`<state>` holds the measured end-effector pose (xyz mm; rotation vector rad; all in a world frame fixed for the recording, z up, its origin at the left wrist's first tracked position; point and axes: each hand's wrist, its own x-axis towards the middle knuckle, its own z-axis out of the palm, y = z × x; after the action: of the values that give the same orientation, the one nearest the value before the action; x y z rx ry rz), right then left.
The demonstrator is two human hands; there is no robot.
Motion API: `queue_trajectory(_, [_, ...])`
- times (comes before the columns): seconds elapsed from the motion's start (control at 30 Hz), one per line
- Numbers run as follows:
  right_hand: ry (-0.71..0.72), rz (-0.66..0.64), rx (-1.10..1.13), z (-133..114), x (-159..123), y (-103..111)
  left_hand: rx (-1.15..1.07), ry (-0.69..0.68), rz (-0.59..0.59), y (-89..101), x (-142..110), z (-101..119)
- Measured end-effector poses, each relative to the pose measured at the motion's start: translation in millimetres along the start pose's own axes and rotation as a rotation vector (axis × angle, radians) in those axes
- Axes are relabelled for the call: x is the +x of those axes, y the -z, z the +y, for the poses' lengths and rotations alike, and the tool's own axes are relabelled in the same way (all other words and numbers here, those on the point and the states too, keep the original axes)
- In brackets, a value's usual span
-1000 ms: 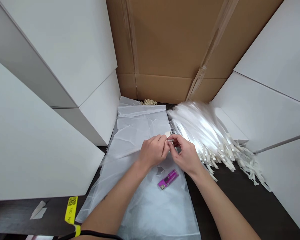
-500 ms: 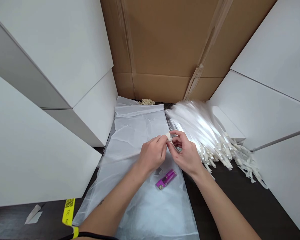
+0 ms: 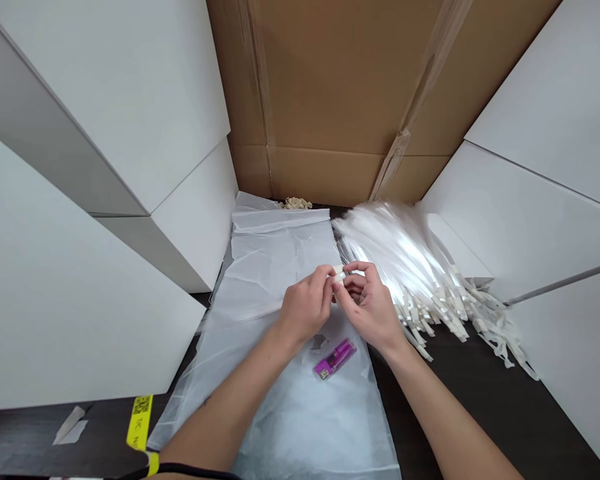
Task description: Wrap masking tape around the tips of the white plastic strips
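Note:
Over the translucent white sheet (image 3: 280, 257), my left hand (image 3: 306, 301) and my right hand (image 3: 373, 308) meet fingertip to fingertip. Between them is a small cream-white strip (image 3: 339, 275), which looks like tape; both hands pinch it, and its lower part is hidden by my fingers. Just below my hands lies a small purple plastic object (image 3: 336, 359) with a metal end; its kind is unclear. To the right spreads a bundle of clear, shiny strands (image 3: 395, 243), with cream bands around many of their near ends.
White cabinet-like blocks stand left (image 3: 80, 287) and right (image 3: 540, 207). A tall cardboard panel (image 3: 330, 87) closes the back, with crumpled cream scraps (image 3: 296, 203) at its foot. Paper scraps (image 3: 71, 427) and a yellow label band (image 3: 139, 423) are at lower left on the dark surface (image 3: 460, 393).
Both hands stay together over the sheet. My fingers have shifted slightly on the cream-white strip, and a little more of it shows. The whole view has moved slightly.

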<state>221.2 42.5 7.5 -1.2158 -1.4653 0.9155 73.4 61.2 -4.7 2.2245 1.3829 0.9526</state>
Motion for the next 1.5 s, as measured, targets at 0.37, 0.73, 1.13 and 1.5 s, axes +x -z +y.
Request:
queue_trajectory(0.37, [0.006,-0.031,-0.04,1.3,0.0,2.2,-0.083,0.018,-0.061,1.9,1.4,-0.6])
queue_trajectory(0.73, [-0.042,-0.016,-0.044,3.0,-0.1,0.3,-0.025,-0.084,-0.08,5.5,4.6,-8.3])
queue_trajectory(1.13, [-0.128,-0.015,-0.092,0.7,0.4,-2.7,0.15,-0.116,-0.022,4.7,5.7,-3.8])
queue_trajectory(1.5, [-0.103,-0.146,-0.234,10.3,4.3,-10.0,-0.307,0.007,-0.049,13.4,8.7,3.7])
